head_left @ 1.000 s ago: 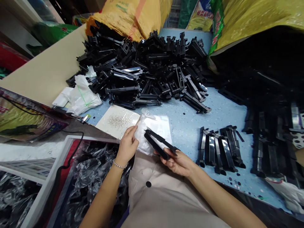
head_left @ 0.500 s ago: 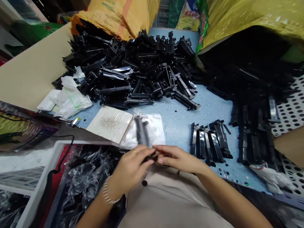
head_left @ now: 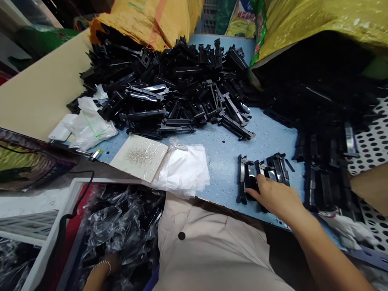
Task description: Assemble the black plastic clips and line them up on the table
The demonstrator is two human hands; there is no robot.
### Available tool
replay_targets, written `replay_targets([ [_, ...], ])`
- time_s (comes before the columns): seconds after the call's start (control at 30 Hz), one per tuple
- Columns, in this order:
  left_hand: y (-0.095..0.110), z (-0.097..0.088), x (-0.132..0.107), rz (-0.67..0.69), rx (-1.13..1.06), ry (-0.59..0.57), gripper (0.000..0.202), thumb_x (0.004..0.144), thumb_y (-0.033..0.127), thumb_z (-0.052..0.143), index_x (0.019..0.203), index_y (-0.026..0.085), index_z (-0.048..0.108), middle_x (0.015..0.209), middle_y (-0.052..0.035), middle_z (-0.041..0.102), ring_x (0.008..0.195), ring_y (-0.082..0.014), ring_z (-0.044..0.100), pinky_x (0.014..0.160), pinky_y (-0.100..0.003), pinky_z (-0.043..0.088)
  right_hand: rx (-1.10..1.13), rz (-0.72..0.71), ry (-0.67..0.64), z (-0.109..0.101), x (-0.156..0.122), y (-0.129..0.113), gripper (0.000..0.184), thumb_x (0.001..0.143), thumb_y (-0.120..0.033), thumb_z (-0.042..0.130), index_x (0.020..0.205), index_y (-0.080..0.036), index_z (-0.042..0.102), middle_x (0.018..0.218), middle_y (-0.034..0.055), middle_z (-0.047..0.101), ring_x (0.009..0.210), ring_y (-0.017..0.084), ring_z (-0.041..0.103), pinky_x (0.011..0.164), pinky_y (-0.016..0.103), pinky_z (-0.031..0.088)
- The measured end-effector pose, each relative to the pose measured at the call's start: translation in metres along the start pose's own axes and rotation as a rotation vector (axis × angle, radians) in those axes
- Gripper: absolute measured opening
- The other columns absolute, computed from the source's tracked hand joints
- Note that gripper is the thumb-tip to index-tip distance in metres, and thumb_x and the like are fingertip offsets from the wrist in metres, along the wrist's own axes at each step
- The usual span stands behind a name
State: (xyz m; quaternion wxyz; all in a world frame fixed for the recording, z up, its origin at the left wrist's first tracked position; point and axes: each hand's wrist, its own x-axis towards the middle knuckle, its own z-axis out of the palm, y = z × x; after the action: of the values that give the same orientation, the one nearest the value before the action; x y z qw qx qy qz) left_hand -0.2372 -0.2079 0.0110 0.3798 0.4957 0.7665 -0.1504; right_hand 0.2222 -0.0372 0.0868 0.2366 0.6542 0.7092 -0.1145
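My right hand [head_left: 274, 197] reaches over a short row of black plastic parts [head_left: 262, 178] lying side by side on the blue table [head_left: 224, 155]. Thumb and fingers close around one part near the left end of that row. My left hand [head_left: 100, 270] is down in a bin of crumpled clear plastic bags [head_left: 121, 226] at the lower left. Only the wrist with a bracelet shows there, and the fingers are hidden among the bags. A stack of flat clear bags [head_left: 184, 167] lies at the table's near edge.
A big heap of black plastic parts [head_left: 169, 89] spills from a yellow sack [head_left: 151, 18] at the back. A pale card with tiny metal pieces [head_left: 139, 155] lies left of the flat bags. More black parts [head_left: 327, 178] and a perforated white panel [head_left: 371, 137] are at the right.
Both hands held a black part over my lap. Now my right hand has carried it right to the row on the table, and my left hand has dropped into the bag bin.
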Motion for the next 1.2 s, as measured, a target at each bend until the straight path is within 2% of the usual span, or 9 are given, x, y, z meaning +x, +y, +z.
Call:
replay_targets([
  [0.13, 0.071, -0.021, 0.027, 0.105, -0.186, -0.019, 0.04, 0.085, 0.052, 0.047, 0.065, 0.019, 0.056, 0.059, -0.0027, 0.062, 0.053, -0.0189, 0.06, 0.056, -0.029, 0.046, 0.071, -0.059, 0.011, 0.005, 0.004, -0.012, 0.029, 0.092, -0.034, 0.048, 0.112, -0.015, 0.054, 0.098, 0.0147, 0.07, 0.081, 0.03, 0.069, 0.058, 0.031, 0.043],
  [0.2, 0.124, -0.03, 0.035, 0.359, -0.354, 0.219, 0.037, 0.087, 0.052, 0.045, 0.072, 0.02, 0.056, 0.068, -0.0029, 0.063, 0.059, -0.0178, 0.06, 0.061, -0.028, 0.047, 0.142, -0.07, 0.022, 0.008, 0.009, -0.015, 0.03, 0.091, -0.032, 0.048, 0.115, -0.015, 0.054, 0.098, 0.0148, 0.07, 0.083, 0.03, 0.069, 0.061, 0.032, 0.043],
  [0.27, 0.175, -0.034, 0.038, 0.535, -0.305, 0.499, 0.031, 0.08, 0.05, 0.058, 0.077, 0.019, 0.056, 0.08, -0.0063, 0.063, 0.073, -0.0209, 0.061, 0.069, -0.031, 0.048, 0.294, -0.08, 0.033, 0.011, 0.013, -0.015, 0.034, 0.09, -0.033, 0.049, 0.118, -0.015, 0.055, 0.097, 0.0142, 0.07, 0.084, 0.029, 0.068, 0.065, 0.033, 0.044],
  [0.37, 0.217, -0.035, 0.044, 0.629, -0.275, 0.594, 0.018, 0.083, 0.035, 0.058, 0.077, 0.018, 0.06, 0.084, -0.0084, 0.061, 0.077, -0.0209, 0.059, 0.069, -0.03, 0.046, 0.751, -0.145, 0.032, 0.013, 0.016, -0.017, 0.038, 0.088, -0.038, 0.05, 0.121, -0.018, 0.056, 0.095, 0.0097, 0.07, 0.085, 0.024, 0.066, 0.072, 0.033, 0.047],
  [0.47, 0.218, -0.04, 0.055, 0.604, -0.55, 0.377, 0.024, 0.087, 0.031, 0.051, 0.072, 0.017, 0.063, 0.067, -0.0029, 0.059, 0.063, -0.0161, 0.055, 0.062, -0.027, 0.043, 1.361, -0.255, -0.071, 0.012, 0.016, -0.034, 0.037, 0.086, -0.039, 0.055, 0.117, -0.02, 0.059, 0.101, 0.0073, 0.069, 0.088, 0.02, 0.064, 0.075, 0.03, 0.05],
  [0.53, 0.21, -0.045, 0.061, 0.544, -0.8, 0.223, 0.025, 0.082, 0.038, 0.058, 0.068, 0.017, 0.063, 0.056, 0.0015, 0.054, 0.053, -0.0128, 0.048, 0.054, -0.024, 0.038, 1.687, -0.307, -0.254, 0.009, 0.017, -0.052, 0.037, 0.082, -0.039, 0.063, 0.113, -0.019, 0.063, 0.103, 0.0073, 0.069, 0.084, 0.017, 0.064, 0.075, 0.029, 0.051],
  [0.63, 0.204, -0.048, 0.061, 0.468, -0.991, 0.217, 0.027, 0.072, 0.04, 0.069, 0.063, 0.017, 0.06, 0.054, 0.0045, 0.051, 0.05, -0.0095, 0.042, 0.05, -0.022, 0.033, 1.941, -0.343, -0.538, 0.001, 0.022, -0.079, 0.04, 0.076, -0.038, 0.073, 0.108, -0.016, 0.067, 0.094, 0.0078, 0.071, 0.072, 0.015, 0.065, 0.069, 0.027, 0.052],
  [0.97, 0.216, -0.037, 0.057, 0.433, -1.273, 0.209, 0.028, 0.063, 0.025, 0.073, 0.078, 0.018, 0.05, 0.065, 0.0052, 0.054, 0.056, -0.008, 0.05, 0.056, -0.02, 0.042, 2.111, -0.324, -0.779, 0.01, 0.041, -0.119, 0.035, 0.07, -0.032, 0.081, 0.097, -0.012, 0.069, 0.075, 0.0044, 0.071, 0.061, 0.012, 0.065, 0.063, 0.025, 0.054],
  [1.2, 0.196, -0.053, 0.053, 0.474, -1.29, 0.248, 0.03, 0.066, 0.027, 0.074, 0.076, 0.02, 0.046, 0.066, 0.0063, 0.048, 0.057, -0.0077, 0.047, 0.058, -0.02, 0.041, 2.106, -0.266, -0.636, 0.015, 0.052, -0.125, 0.03, 0.065, -0.033, 0.084, 0.074, -0.011, 0.067, 0.062, 0.0022, 0.067, 0.053, 0.01, 0.06, 0.056, 0.022, 0.049],
])
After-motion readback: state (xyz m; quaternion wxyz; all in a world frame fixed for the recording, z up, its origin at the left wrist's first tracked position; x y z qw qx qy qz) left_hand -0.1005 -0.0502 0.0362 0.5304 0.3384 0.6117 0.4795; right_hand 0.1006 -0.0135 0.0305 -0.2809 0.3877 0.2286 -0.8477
